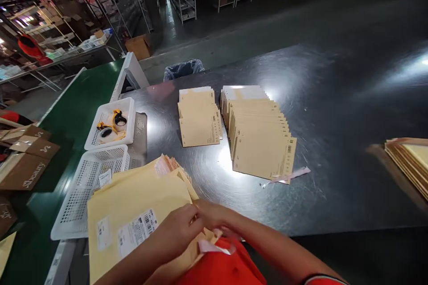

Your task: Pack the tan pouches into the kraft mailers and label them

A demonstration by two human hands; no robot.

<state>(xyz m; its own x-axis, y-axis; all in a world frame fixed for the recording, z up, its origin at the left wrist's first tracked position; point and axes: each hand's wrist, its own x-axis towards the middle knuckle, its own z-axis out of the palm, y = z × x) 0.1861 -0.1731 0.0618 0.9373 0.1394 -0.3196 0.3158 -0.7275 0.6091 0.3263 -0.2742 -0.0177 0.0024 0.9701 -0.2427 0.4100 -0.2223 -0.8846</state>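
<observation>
My left hand [183, 228] is closed at the right edge of a yellow kraft envelope [140, 198], thumb and fingers pinched together. Right beside it, my right hand [207, 213] is closed on the same edge; its fingertips are partly hidden. The envelope bears white printed labels [137, 231] and lies on a stack of similar envelopes, whose edges [174, 163] show behind it. Close to my red clothing, a pale pinkish strip [214, 246] curls below my hands.
Two fanned stacks of brown cardboard mailers [200, 129] [261, 151] lie ahead on the dark metal table, a loose strip [290, 175] near one. White baskets [72, 207] [92, 136] stand left, one with tape dispensers [113, 125]. Boxes [23, 164] sit on a green conveyor [80, 98]. More envelopes [409, 164] lie right.
</observation>
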